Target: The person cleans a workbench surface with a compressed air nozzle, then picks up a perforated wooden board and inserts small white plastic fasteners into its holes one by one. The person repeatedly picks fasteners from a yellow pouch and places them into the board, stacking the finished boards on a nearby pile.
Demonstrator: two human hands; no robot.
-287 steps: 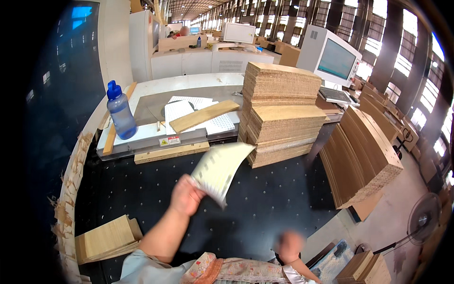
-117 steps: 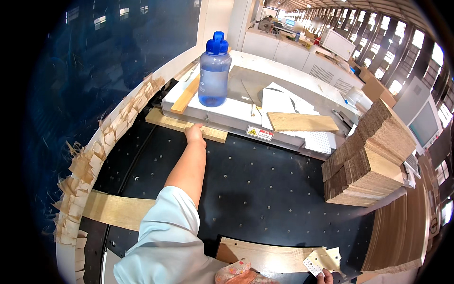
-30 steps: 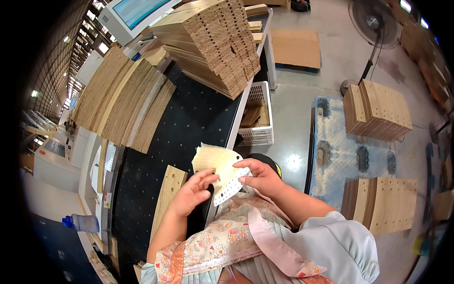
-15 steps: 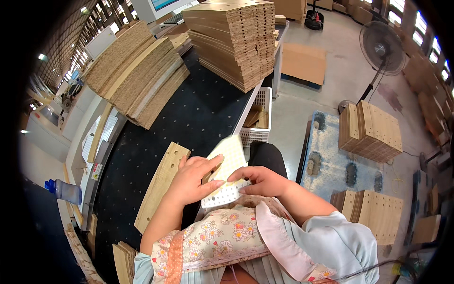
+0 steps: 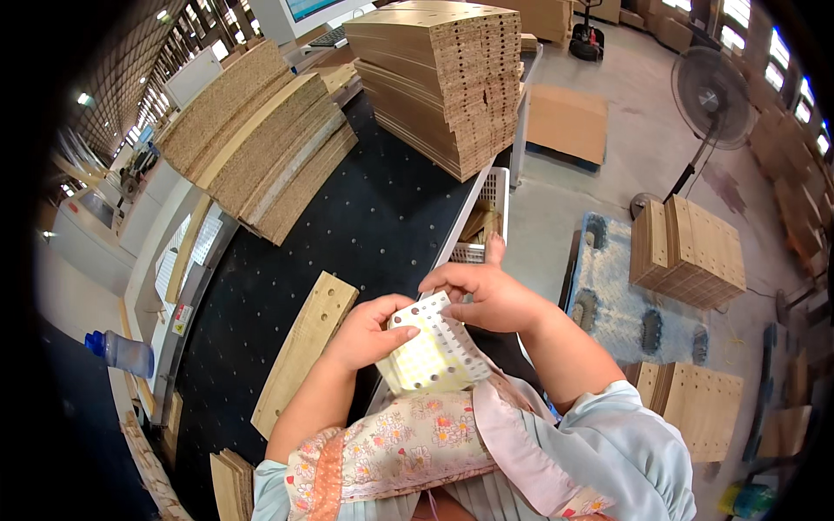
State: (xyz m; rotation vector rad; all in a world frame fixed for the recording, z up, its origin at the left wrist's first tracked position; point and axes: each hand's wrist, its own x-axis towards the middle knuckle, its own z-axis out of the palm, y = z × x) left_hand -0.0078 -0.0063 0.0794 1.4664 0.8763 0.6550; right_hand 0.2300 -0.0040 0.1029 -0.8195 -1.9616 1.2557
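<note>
A white and pale yellow sheet of round stickers (image 5: 434, 352), dotted with rows of dark-edged circles, hangs tilted above my lap. My left hand (image 5: 369, 333) grips its left edge, thumb on top and fingers behind. At the upper corner, the thumb and fingertips of my right hand (image 5: 486, 295) pinch close together on the sheet's edge; whether a single sticker is between them cannot be made out. Just left of my left hand, a wood-grain board (image 5: 304, 352) with drilled holes lies on the black table (image 5: 373, 213).
Tall stacks of boards (image 5: 434, 87) and curved-looking panels (image 5: 256, 143) stand at the table's far side. A white crate (image 5: 499, 195) holds wooden pieces beyond my right hand. To the right are a blue pallet (image 5: 608, 295) with stacked boards (image 5: 686, 252) and a standing fan (image 5: 712, 100).
The sheet has turned and now shows its dotted face differently. My right hand has moved up from its lower right side to its upper corner, little finger raised; my left hand stays on the sheet.
</note>
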